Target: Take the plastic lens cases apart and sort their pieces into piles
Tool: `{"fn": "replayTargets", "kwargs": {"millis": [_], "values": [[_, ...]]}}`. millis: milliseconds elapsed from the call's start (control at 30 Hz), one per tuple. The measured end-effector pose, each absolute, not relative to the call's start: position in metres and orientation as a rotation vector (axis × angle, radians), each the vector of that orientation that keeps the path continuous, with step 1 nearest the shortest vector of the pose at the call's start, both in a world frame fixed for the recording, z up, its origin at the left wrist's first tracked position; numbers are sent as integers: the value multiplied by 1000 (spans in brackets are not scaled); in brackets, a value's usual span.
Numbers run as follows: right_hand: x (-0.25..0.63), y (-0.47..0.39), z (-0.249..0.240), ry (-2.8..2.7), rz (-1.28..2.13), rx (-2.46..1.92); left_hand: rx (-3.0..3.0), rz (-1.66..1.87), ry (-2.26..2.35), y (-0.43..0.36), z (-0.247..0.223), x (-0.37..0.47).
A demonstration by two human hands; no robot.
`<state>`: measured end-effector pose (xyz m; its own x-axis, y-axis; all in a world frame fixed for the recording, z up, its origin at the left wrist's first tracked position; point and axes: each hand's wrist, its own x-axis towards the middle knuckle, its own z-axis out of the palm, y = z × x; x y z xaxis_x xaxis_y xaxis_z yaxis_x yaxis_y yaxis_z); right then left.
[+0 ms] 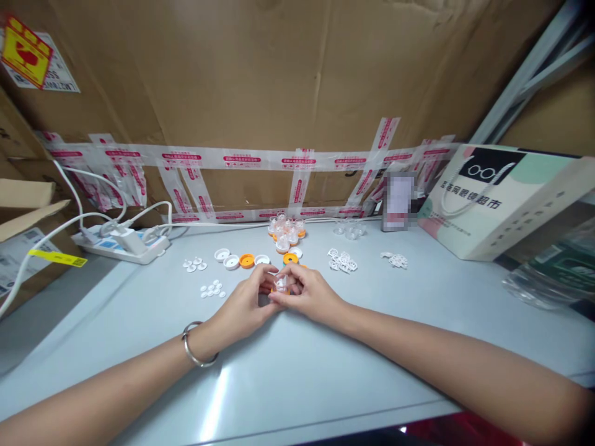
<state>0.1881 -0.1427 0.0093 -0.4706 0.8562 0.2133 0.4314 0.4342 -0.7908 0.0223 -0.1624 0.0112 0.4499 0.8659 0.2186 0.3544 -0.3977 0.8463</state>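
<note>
Clear-topped piece [281, 284] held up close above the table [316, 384], between my left hand [246, 300] and right hand [311, 291].
Fingers of both hands clamped on it from either side, thumbs nearly meeting in front; exact fingertip contact partly hidden. Taking this piece as landmark: row of white and orange caps [246, 261] behind it, running left; cluster of clear-and-orange units [286, 232] directly behind, farther off; white discs [214, 288] to its left; white openwork parts [343, 261] behind it to the right, clear cups [351, 229] beyond those.
</note>
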Motion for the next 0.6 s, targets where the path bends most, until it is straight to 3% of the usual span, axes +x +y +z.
{"fn": "replayTargets", "kwargs": {"millis": [167, 333, 500, 600], "values": [[192, -147, 24, -2010, 795, -1048, 1928, 863, 1021, -165, 9, 22], [239, -115, 58, -1829, 470, -1168, 1935, 839, 1076, -164, 4, 19], [333, -66, 70, -1820, 175, -1748, 1949, 816, 1070, -163, 4, 18], [368, -50, 58, -1901, 173, -1999, 1955, 815, 1075, -163, 5, 18]]}}
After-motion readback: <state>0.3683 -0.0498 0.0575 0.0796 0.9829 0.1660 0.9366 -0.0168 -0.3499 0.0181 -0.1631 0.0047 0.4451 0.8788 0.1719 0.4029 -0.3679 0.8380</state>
